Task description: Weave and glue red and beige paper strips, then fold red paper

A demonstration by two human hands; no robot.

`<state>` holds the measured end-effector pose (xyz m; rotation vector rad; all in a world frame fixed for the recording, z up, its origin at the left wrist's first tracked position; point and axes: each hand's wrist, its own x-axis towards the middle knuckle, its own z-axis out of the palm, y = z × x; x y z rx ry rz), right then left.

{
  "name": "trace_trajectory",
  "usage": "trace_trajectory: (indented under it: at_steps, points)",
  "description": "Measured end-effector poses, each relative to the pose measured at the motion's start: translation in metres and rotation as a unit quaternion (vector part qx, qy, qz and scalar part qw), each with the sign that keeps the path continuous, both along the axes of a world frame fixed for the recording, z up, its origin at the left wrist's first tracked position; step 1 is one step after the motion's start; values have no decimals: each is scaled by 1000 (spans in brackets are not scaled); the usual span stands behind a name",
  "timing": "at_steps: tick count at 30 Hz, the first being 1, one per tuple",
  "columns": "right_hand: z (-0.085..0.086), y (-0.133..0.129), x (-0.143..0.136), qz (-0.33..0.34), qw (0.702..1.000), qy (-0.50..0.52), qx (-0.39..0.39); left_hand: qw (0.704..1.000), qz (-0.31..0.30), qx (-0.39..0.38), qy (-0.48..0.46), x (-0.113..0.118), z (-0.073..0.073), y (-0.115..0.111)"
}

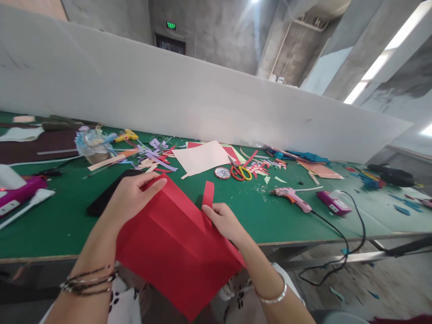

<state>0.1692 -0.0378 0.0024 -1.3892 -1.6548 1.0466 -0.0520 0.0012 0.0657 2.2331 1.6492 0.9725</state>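
A large red paper sheet (182,252) with faint crease lines is held up in front of me, over the table's near edge and my lap. My left hand (137,193) grips its upper left edge between thumb and fingers. At the upper right edge, my right hand (221,218) pinches a short red paper strip (208,193) that sticks up beyond the sheet. The fingertips of the right hand are partly hidden behind the paper. Beyond the hands lie scissors (240,171) with red and yellow handles and a round tin (222,173) of small pieces.
Pale paper sheets (204,158) and colored strips (157,153) lie along the back by a white panel (189,94). A pink glue gun (292,198) and a purple power box (334,202) with a black cord are right. A black phone-like slab (108,195) lies left.
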Motion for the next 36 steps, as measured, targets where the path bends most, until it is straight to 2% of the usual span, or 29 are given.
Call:
trace_trajectory:
  at_steps: [3, 9, 11, 14, 18, 29, 36]
  points:
    - [-2, 3, 2, -14, 1000, -5, 25, 999, -19, -31, 21, -6, 0, 2]
    - [-6, 11, 11, -23, 999, -1, 40, 1000, 7, 6, 15, -10, 2, 1]
    - [-3, 8, 12, -31, 999, 24, 22, 1000, 19, 10, 13, -11, 2, 1]
    - [6, 0, 11, 0, 998, 53, -31, 1000, 23, 18, 11, -11, 3, 1]
    - [13, -7, 7, 34, 997, 18, -64, 999, 27, 28, 16, -12, 2, 1]
    - [3, -1, 6, 14, 998, 23, -64, 998, 35, 50, 28, -16, 2, 1]
    - [4, 3, 12, -39, 997, 47, -44, 996, 52, 73, 29, -19, 2, 2]
